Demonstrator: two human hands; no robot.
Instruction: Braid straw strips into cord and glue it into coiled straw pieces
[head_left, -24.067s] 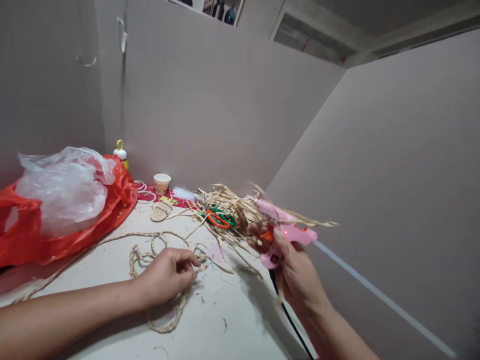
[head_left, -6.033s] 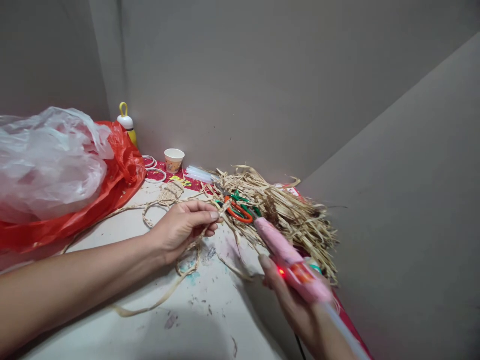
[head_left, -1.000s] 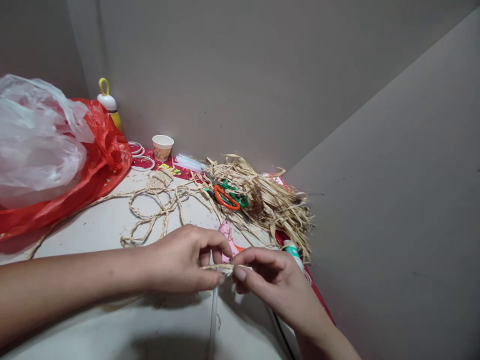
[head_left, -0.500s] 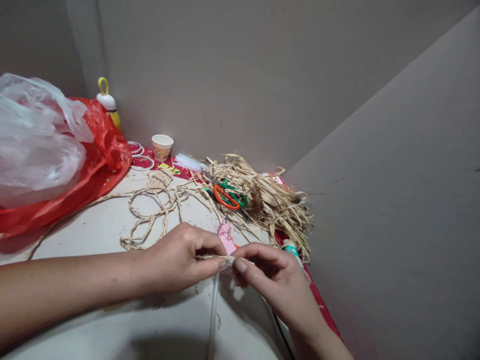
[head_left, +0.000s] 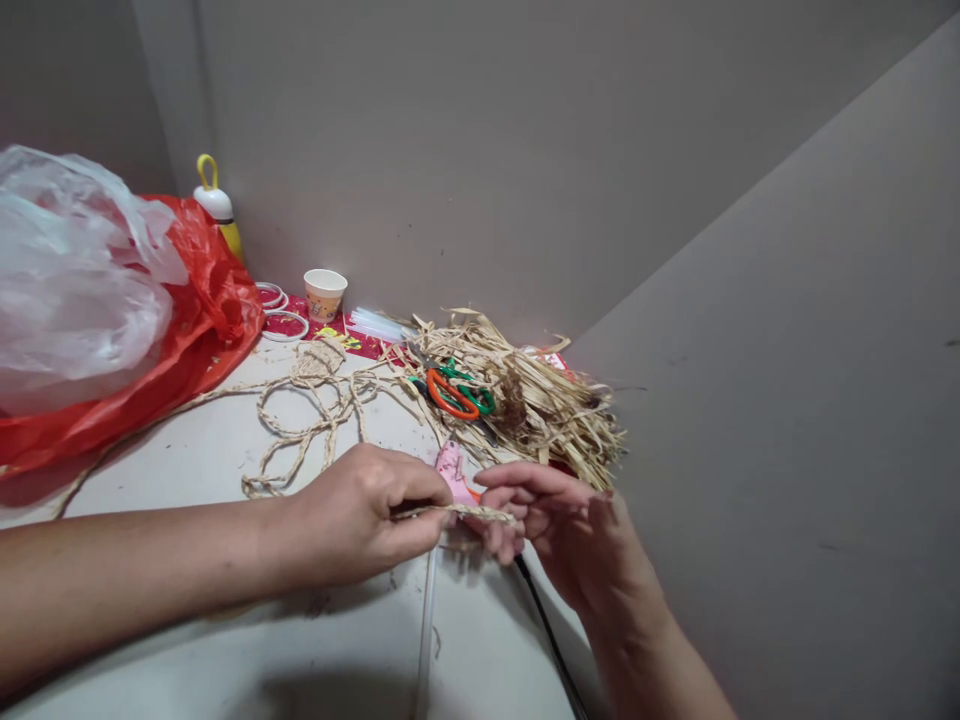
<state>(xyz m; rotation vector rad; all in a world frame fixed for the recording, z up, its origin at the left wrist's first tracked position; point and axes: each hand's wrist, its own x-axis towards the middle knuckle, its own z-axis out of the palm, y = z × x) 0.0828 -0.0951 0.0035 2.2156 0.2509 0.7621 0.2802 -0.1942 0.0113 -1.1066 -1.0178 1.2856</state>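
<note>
My left hand (head_left: 386, 515) has a pinch on a thin braided straw cord (head_left: 487, 514), thumb against the fingers, with the tip poking out to the right. My right hand (head_left: 555, 515) is open, fingers loosely spread around that tip, and honestly I can't tell if any of them touch it. All this is up over the white table (head_left: 360, 645), more or less in the middle.

Just past my left fingertips there's a pink glue gun (head_left: 452, 472) lying with its nozzle pointing to the far side, partly hidden by my hands. A long clear glue stick (head_left: 427, 635) runs from around there toward the near side, and a black cable (head_left: 547, 625) trails off to the near right.

Farther back on the right I've got a messy bundle of dried straw (head_left: 562, 405), with orange-handled scissors (head_left: 452, 396) and green-handled scissors (head_left: 484, 400) on its left part. Loops of braided cord (head_left: 289, 435) sit left of that, near a small coiled straw piece (head_left: 319, 358). Along the far side: white rings (head_left: 286, 327), a paper cup (head_left: 325, 297) standing upright and some spare glue sticks (head_left: 376, 323). Far left is a red plastic bag (head_left: 225, 300) with a clear plastic bag (head_left: 82, 290) on it, and a yellow-and-white bottle (head_left: 215, 205) behind.
</note>
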